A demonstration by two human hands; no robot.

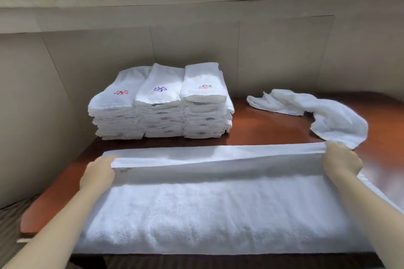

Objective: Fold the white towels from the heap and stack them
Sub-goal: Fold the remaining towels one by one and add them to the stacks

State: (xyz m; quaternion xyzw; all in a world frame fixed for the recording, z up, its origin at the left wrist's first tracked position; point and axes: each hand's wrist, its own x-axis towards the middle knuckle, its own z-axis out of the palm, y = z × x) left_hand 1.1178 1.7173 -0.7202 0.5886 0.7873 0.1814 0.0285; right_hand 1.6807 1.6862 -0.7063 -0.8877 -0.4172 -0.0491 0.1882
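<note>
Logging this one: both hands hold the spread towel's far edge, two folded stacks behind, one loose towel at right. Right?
Wrong on the stacks: the head view shows three, not two. The left hand and right hand do hold the spread towel by its far edge, and one loose towel lies at right.

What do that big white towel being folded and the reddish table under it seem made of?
The towel looks like terry cloth, probably cotton: a fuzzy, matte pile that bends softly at the fold. The table looks like varnished wood or wood-look laminate: reddish brown, smooth, with glossy reflections; which, I cannot tell.
</note>
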